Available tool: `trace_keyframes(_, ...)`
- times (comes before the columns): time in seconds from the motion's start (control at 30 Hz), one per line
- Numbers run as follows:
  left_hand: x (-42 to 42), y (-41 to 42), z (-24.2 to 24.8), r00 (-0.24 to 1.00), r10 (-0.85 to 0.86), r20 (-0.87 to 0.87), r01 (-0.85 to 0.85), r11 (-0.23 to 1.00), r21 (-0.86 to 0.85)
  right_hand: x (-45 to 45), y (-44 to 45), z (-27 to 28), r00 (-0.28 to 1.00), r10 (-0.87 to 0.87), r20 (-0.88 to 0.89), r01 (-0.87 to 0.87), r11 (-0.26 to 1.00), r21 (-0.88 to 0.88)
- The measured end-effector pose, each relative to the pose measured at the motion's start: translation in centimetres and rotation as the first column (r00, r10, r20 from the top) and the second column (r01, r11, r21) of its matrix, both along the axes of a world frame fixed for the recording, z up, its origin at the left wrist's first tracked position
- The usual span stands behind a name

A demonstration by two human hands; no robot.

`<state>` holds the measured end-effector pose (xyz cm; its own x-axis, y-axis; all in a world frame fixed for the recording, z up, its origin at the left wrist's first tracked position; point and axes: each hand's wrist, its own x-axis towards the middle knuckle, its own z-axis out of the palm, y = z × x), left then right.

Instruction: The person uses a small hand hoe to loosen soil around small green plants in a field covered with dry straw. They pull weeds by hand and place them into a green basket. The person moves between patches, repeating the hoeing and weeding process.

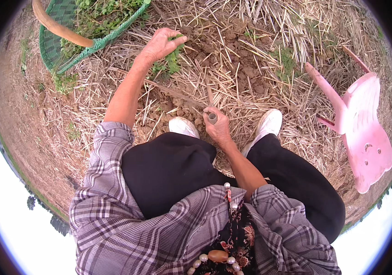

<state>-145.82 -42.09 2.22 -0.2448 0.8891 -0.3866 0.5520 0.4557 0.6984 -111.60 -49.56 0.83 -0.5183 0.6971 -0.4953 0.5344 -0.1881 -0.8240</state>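
Observation:
My left hand (161, 44) is closed on the top of a leafy green plant (173, 62), whose leaves hang below the fingers beside bare soil. My right hand (218, 125) grips the handle (212, 118) of a hand tool in front of my shoes. A thin shaft or blade (209, 90) points away from that fist; its exact form is hard to tell among the straw. Up and left of my left hand stands a green woven basket (54, 44) with a curved wooden handle (62, 30), holding a heap of green leafy plants (105, 17).
A pink plastic child's chair (364, 120) lies tipped on the ground at right. Dry straw (278, 31) and clods of brown soil (247, 68) cover the ground. My white shoes (270, 121) are close to the tool. Small green weeds (283, 62) grow between the straw.

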Motion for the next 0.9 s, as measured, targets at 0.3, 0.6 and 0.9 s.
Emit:
trace_keyframes(0.3, -0.9, -3.4, 0.4, 0.981, 0.189, 0.039, -0.191, 0.980, 0.054, -1.9, 5.2, 5.7, 0.999, 0.001, 0.045, 0.001, 0.999, -0.035)
trace_keyframes(0.6, -3.8, -11.3, 4.1, 0.671, 0.681, 0.295, -0.685, 0.721, -0.108, -4.3, 21.9, 15.0, 0.794, 0.515, 0.322, -0.508, 0.854, -0.112)
trace_keyframes(0.9, -2.7, -14.8, 6.4, 0.119, 0.614, 0.781, -0.925, 0.353, -0.136, -7.7, 29.5, 20.9, 0.729, 0.623, 0.282, -0.653, 0.757, 0.016)
